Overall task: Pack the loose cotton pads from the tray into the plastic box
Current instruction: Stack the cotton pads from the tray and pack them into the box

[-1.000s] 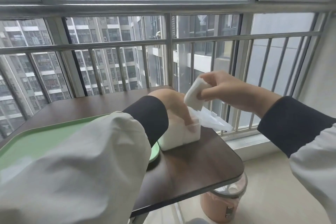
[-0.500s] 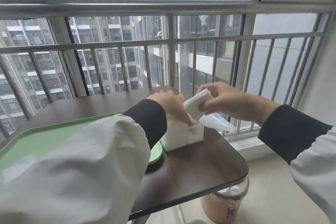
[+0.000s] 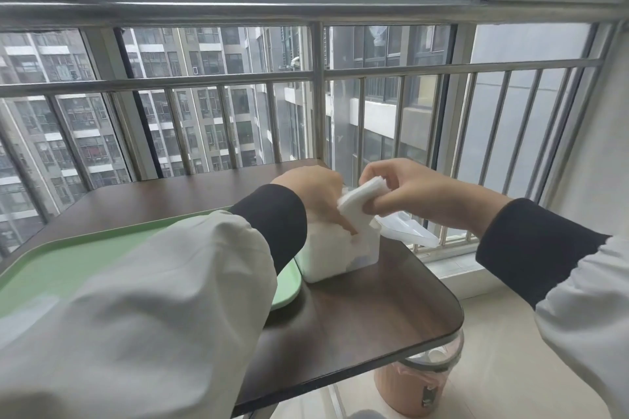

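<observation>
Status: mostly packed, as far as I can judge. The clear rectangular plastic box (image 3: 354,253) already shows white through its walls nearly to the rim, and the visible part of the pale green plastic tray (image 3: 51,269) has no pads on it, though the left sleeve (image 3: 153,299) hides a large share, so I can't rule out leftovers. The right hand (image 3: 408,194) pinches a stack of white cotton pads (image 3: 362,202) between thumb and curled fingers, tilted, lower edge right at the box mouth and not yet seated. The left hand (image 3: 313,190) has its fingers reaching down into the box against the pads already there; it looks like pressing them aside to make a slot, with no grip on anything. What's left: slide this stack in, check under the sleeve for strays, and probably close the lid. The box stands on the dark brown wooden table (image 3: 357,309), touching or just beside the tray's right end and close to the table's right edge — its translucent hinged lid (image 3: 408,231) hangs open past that edge. Little room on that side: a hard push rightward could walk the box off, and a pink waste bin (image 3: 415,384) sits on the floor below the near corner. The metal window railing (image 3: 316,95) is behind the table — open room above and toward the person.
</observation>
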Available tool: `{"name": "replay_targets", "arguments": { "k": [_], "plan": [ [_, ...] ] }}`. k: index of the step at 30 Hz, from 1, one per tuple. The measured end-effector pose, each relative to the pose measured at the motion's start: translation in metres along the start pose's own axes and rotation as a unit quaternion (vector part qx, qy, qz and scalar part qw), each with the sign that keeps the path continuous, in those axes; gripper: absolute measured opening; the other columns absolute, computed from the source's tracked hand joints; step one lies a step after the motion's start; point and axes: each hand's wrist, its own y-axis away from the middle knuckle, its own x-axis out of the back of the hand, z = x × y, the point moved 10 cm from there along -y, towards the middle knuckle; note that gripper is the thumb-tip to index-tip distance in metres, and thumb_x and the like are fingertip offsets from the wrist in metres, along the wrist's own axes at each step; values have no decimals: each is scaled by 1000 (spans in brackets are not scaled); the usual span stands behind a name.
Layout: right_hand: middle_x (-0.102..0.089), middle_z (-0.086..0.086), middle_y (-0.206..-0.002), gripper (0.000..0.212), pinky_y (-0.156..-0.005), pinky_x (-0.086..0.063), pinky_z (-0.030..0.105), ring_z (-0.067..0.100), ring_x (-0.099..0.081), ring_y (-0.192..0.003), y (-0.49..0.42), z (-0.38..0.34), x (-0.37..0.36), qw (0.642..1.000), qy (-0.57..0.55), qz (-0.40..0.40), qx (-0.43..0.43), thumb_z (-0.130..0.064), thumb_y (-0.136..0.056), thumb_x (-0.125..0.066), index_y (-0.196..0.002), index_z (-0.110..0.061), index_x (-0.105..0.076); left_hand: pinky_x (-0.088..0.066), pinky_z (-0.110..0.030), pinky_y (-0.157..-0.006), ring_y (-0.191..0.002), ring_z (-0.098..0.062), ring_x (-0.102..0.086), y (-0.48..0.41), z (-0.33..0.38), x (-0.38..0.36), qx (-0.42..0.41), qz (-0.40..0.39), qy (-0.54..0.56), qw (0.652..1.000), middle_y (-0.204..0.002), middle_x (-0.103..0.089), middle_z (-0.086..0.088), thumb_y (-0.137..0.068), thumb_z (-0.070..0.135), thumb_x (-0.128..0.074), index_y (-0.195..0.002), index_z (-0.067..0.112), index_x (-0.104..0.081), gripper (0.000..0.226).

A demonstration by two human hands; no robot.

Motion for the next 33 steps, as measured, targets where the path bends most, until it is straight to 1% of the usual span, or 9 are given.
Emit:
{"name": "replay_targets", "arguments": {
  "k": [5, 11, 13, 16, 20, 22, 27, 30, 33],
  "plan": [
    [-65, -10, -75, 16, -67, -43, 20, 8, -56, -69, 0, -15, -7, 986, 160, 36, 37, -5, -80, -71, -83, -18, -63, -50, -30, -59, -66, -16, -58, -12, -7, 4, 1, 54, -29, 998, -74, -61, 0, -76, 30, -59, -70, 20, -57, 12],
    [-66, -10, -91, 15, -71, -55, 38, 18, -62, -86, -1, -29, -12, 914, 401, 60, 17, -18, -80, -60, -88, -31, -60, -51, -28, -58, -68, -16, -61, -15, -9, 1, -2, 67, -14, 998, -76, -64, 1, -65, 54, -58, -75, 22, -63, 34],
    [-65, -12, -90, 19, -63, -52, 34, 17, -61, -82, -5, -30, -17, 899, 437, 22, -3, -18, -82, -57, -91, -34, -60, -49, -26, -56, -66, -15, -61, -15, -10, 1, -1, 70, -3, 998, -74, -65, 2, -58, 59, -55, -73, 23, -65, 40],
    [-61, -13, -83, 22, -54, -42, 27, 10, -57, -74, -14, -27, -28, 884, 464, -51, -28, -17, -85, -59, -99, -33, -64, -49, -26, -56, -68, -13, -61, -16, -8, -2, -11, 52, -11, 999, -76, -66, 4, -57, 53, -54, -81, 25, -70, 41],
    [-58, -14, -75, 14, -54, -39, 25, 13, -57, -73, -23, -22, -35, 879, 468, -86, -35, -22, -86, -68, -86, -35, -63, -58, -34, -71, -73, -18, -63, -17, -7, -5, -16, 47, -10, 999, -79, -66, 3, -50, 59, -44, -81, 27, -67, 50],
    [-55, -16, -61, 16, -48, -38, 20, 11, -52, -62, -24, -18, -35, 876, 471, -93, -37, -21, -86, -70, -73, -29, -63, -55, -31, -66, -71, -17, -62, -17, -8, -6, -11, 48, -5, 999, -76, -65, 3, -46, 62, -46, -81, 25, -66, 54],
    [-57, -8, -54, 40, -44, -41, 12, 9, -58, -52, -14, -13, -31, 895, 399, -172, -100, -30, -94, -64, -54, -34, -63, -40, -26, -53, -66, -15, -56, -21, -17, -9, 6, 55, -15, 998, -74, -60, 3, -76, 34, -62, -72, 24, -55, 13],
    [-65, -10, -54, 25, -49, -44, 12, 6, -63, -57, -9, -14, -28, 908, 363, -173, -118, -32, -101, -53, -81, -32, -68, -39, -27, -53, -65, -15, -55, -20, -17, -9, 5, 55, -14, 998, -73, -58, 3, -75, 31, -62, -70, 23, -51, 15],
    [-72, -5, -75, 10, -44, -39, 12, 5, -59, -53, -10, -12, -28, 900, 397, -150, -102, -32, -99, -53, -103, -30, -62, -40, -27, -54, -65, -14, -54, -19, -17, -10, 8, 45, -3, 999, -74, -58, 4, -71, 41, -62, -73, 23, -53, 20]
  ]
}}
